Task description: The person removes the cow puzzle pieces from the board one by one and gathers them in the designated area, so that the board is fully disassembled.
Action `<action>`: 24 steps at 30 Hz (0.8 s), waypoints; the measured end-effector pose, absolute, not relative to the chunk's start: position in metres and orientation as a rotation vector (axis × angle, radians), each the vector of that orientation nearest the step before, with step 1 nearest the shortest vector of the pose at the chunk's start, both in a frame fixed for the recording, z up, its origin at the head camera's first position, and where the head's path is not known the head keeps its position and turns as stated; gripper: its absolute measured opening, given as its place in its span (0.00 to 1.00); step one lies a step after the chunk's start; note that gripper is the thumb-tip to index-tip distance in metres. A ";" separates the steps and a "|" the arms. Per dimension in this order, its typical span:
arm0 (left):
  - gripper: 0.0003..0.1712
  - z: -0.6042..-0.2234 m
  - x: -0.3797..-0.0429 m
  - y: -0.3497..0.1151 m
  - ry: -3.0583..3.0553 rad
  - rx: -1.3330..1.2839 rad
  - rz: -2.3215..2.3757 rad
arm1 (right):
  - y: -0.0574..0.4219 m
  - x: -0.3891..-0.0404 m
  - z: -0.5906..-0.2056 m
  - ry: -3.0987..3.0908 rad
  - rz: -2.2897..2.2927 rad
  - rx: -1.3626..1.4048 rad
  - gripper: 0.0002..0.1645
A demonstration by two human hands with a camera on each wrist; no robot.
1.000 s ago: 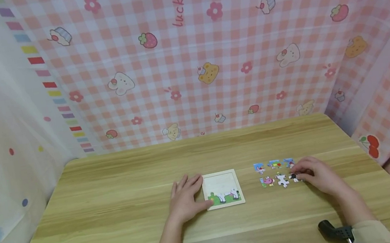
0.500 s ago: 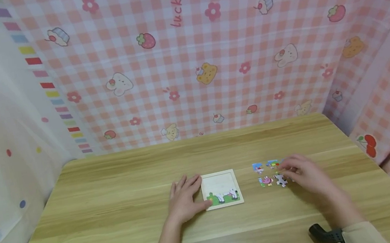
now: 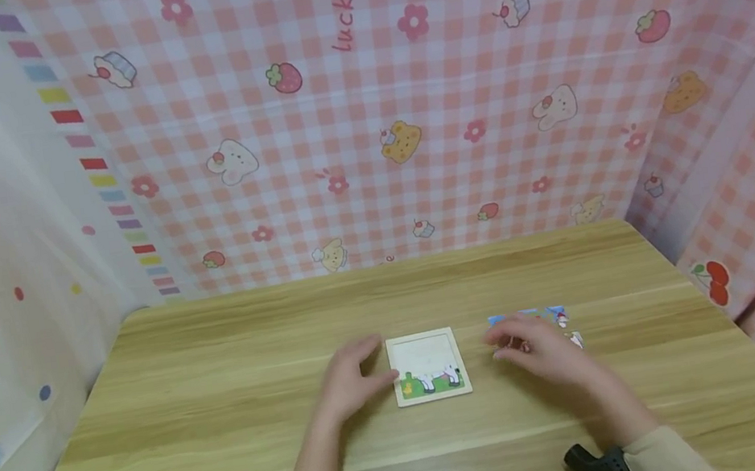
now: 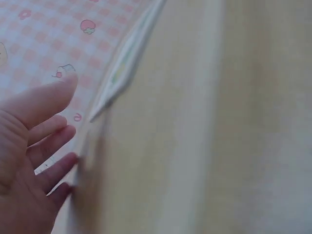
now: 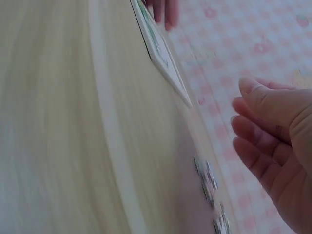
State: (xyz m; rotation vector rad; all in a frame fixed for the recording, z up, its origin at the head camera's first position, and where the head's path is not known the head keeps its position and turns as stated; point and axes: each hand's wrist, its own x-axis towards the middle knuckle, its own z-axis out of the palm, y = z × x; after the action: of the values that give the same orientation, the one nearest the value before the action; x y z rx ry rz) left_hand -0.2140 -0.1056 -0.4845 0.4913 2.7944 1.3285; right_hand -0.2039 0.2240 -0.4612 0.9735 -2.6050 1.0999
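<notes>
1. Has the puzzle board (image 3: 424, 350), pale and square with a raised rim, lying flat on the wood-grain worktop (image 3: 234, 452), just right of the left grip (image 3: 353, 377) and near, to the left of, the right grip (image 3: 541, 349).
2. Holds nothing in the left grip: thumb and fingers well parted, facing the board's left side. Lines up the thumb tip with the rim in the head view, yet sits apart from it in the left wrist view.
3. Has the right grip raised over the worktop, fingers loosely bent, with only a narrow gap to the thumb and nothing visible between.
4. Bears, along the board's lower part, a printed strip (image 3: 432, 382) of green ground and white animal legs; bare pale wood above.
5. Has the puzzle pieces (image 3: 560, 314) on the worktop to the right of the board, beneath and beyond the right grip. Cannot count them, with several covered by that hand in the head view.
6. Wears a black wrist camera (image 3: 598, 466) by each beige sleeve (image 3: 670, 456), well below the board and pieces.
7. Faces a pink checked cloth (image 3: 358, 108) behind the worktop's far edge.
</notes>
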 end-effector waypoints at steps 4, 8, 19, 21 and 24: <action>0.37 -0.472 -0.222 -0.104 2.720 0.467 1.423 | 0.206 -0.203 -0.463 -2.643 1.141 1.040 0.14; 0.36 -0.465 -0.231 -0.101 2.690 0.445 1.416 | 0.187 -0.203 -0.463 -2.674 1.153 1.096 0.14; 0.33 -0.467 -0.245 -0.097 2.601 0.449 1.433 | 0.147 -0.209 -0.461 -2.794 1.125 1.106 0.15; 0.33 -0.470 -0.246 -0.097 2.568 0.461 1.454 | 0.143 -0.210 -0.462 -2.805 1.106 1.111 0.15; 0.32 -0.475 -0.248 -0.099 2.549 0.467 1.462 | 0.138 -0.212 -0.463 -2.807 1.107 1.123 0.14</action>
State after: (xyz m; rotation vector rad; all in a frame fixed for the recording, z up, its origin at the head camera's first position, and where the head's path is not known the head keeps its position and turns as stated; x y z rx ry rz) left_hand -0.2483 -0.0990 -0.4746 0.4665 2.5486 1.4621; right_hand -0.2115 0.1385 -0.4634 1.1229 -2.8070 1.1065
